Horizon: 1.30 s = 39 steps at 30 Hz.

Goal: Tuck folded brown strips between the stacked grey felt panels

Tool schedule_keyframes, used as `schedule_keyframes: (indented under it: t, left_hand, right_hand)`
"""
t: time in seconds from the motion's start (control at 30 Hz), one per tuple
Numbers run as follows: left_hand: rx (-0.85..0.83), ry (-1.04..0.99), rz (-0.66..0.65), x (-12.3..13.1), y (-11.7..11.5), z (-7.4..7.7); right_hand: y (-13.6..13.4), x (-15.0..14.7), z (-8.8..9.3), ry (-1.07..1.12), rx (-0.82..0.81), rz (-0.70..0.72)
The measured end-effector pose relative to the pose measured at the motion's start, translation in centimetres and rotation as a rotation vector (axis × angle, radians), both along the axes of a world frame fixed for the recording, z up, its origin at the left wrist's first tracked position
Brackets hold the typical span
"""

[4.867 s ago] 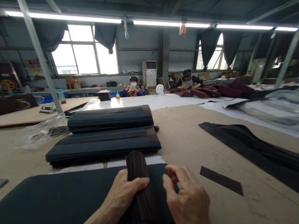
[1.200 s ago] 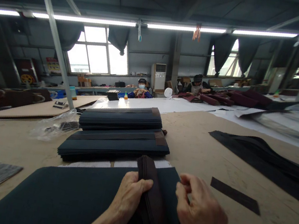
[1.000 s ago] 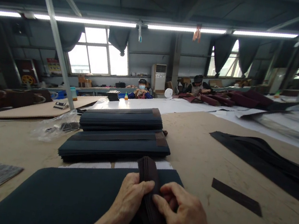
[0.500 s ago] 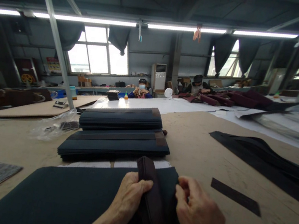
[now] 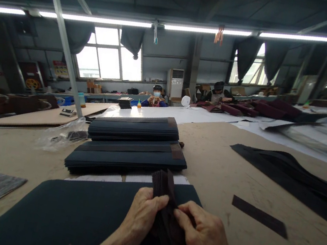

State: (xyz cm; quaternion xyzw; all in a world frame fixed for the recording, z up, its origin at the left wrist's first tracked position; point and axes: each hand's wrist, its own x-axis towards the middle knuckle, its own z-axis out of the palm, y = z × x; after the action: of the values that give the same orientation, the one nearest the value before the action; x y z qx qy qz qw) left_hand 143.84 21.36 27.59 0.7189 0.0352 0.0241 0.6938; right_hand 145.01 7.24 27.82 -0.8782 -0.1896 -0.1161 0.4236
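Hiding most of the bundle of brown strips [image 5: 164, 207], the left hand [image 5: 143, 212] is wrapped closed around its side with the thumb laid over the top. The right hand [image 5: 202, 241] pinches the uppermost strip between thumb and curled fingers. Only the fanned far end of the bundle shows above the knuckles, and its near end is covered. The bundle stands over the right end of the dark sheet [image 5: 71, 216], whose near edge is cut off by the bottom of the frame, along with both forearms. Beyond the sheet's far edge lie two stacks of dark panels [image 5: 127, 156], the farther one partly behind the nearer. Off the sheet's far left corner a clear plastic bag [image 5: 61, 138] holds small dark pieces too blurred to name. Right of the sheet a single brown strip [image 5: 259, 216] lies flat on the table [image 5: 222, 166], well apart from the hands, with black fabric [image 5: 292, 179] past it.
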Motion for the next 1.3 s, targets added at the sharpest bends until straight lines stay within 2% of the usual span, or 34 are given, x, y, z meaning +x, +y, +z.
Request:
schedule_keyframes:
  t: [0.1,0.17,0.23,0.27,0.3,0.37,0.43,0.47,0.57,0.8,0.87,0.93,1.0,1.03,1.1,1.17,1.3]
  left_hand:
    - [-0.013,-0.002,0.003,0.1,0.1,-0.2]
    - [-0.018,-0.006,0.002,0.2,0.1,-0.1]
    - [-0.017,-0.003,0.004,0.1,0.1,0.1]
    - [-0.015,-0.001,0.006,0.1,0.1,0.2]
    - [-0.013,-0.002,0.01,0.1,0.1,0.3]
    - [-0.003,-0.007,0.014,0.0,0.0,0.5]
    - [0.007,-0.016,0.013,-0.1,0.0,0.6]
    - [0.01,-0.018,0.01,-0.1,-0.1,0.6]
    - [0.007,-0.009,0.003,0.0,-0.1,0.5]
    - [-0.022,-0.004,0.018,0.0,-0.2,0.5]
    - [-0.026,0.003,0.025,0.0,-0.2,0.4]
    - [-0.033,0.011,0.037,0.1,-0.2,0.4]
    - [-0.041,0.026,0.046,0.1,-0.2,0.4]
    - [-0.043,0.033,0.048,0.2,-0.2,0.4]
    - [-0.041,0.036,0.046,0.2,-0.2,0.4]
    - [-0.036,0.027,0.044,0.2,-0.2,0.5]
    - [-0.026,0.007,0.029,0.2,-0.1,0.4]
  right_hand:
    - [-0.3,0.2,0.3,0.028,-0.05,-0.021]
    - [-0.7,0.3,0.4,0.026,-0.128,-0.154]
    - [-1.0,0.3,0.5,-0.159,-0.136,-0.345]
    - [-1.1,0.3,0.6,-0.31,-0.105,-0.393]
    - [-1.2,0.2,0.7,-0.467,-0.06,-0.378]
    - [-0.9,-0.1,0.7,-0.616,-0.018,-0.212]
    - [-0.5,-0.3,0.5,-0.455,-0.074,-0.063]
    - [-0.3,-0.4,0.4,-0.32,-0.106,-0.038]
    - [0.2,-0.3,0.2,-0.033,-0.123,-0.049]
    - [0.0,-0.1,0.3,-0.023,-0.086,-0.04]
    - [-0.3,0.0,0.6,0.027,-0.136,-0.105]
    - [-0.8,0.1,1.0,0.051,-0.156,-0.248]
    - [-1.2,0.2,1.3,-0.061,-0.081,-0.377]
    - [-1.3,0.2,1.4,-0.174,-0.019,-0.395]
    - [-1.3,0.0,1.3,-0.417,0.077,-0.324]
    - [-1.0,-0.2,1.0,-0.5,0.048,-0.192]
    - [-0.1,-0.4,0.3,-0.135,-0.171,-0.056]
